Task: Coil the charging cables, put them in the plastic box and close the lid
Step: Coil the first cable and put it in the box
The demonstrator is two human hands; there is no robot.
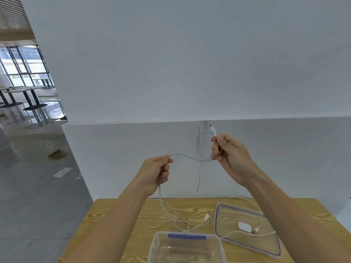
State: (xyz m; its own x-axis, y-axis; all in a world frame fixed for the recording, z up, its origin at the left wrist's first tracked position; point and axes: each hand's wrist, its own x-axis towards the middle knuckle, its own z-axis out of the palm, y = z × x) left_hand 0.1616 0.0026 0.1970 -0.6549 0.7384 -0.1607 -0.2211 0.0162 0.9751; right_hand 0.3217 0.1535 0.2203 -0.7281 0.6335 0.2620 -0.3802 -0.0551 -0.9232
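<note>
My right hand (228,155) is raised above the table and pinches a white charging cable (187,158) just below its plug, which points up. One small loop of the cable curls beside that hand. My left hand (158,170) grips the same cable lower down, and the rest hangs to the table. A second white cable (245,199) trails over the wood and across the lid. The clear plastic box (187,247) stands open at the near edge, with nothing visible inside. Its clear lid (247,234) lies flat to the right.
The wooden table (117,211) stands against a white wall (171,73). A small white oval object (244,226) lies on the lid. To the left is open grey floor with scraps of paper, and tables far behind.
</note>
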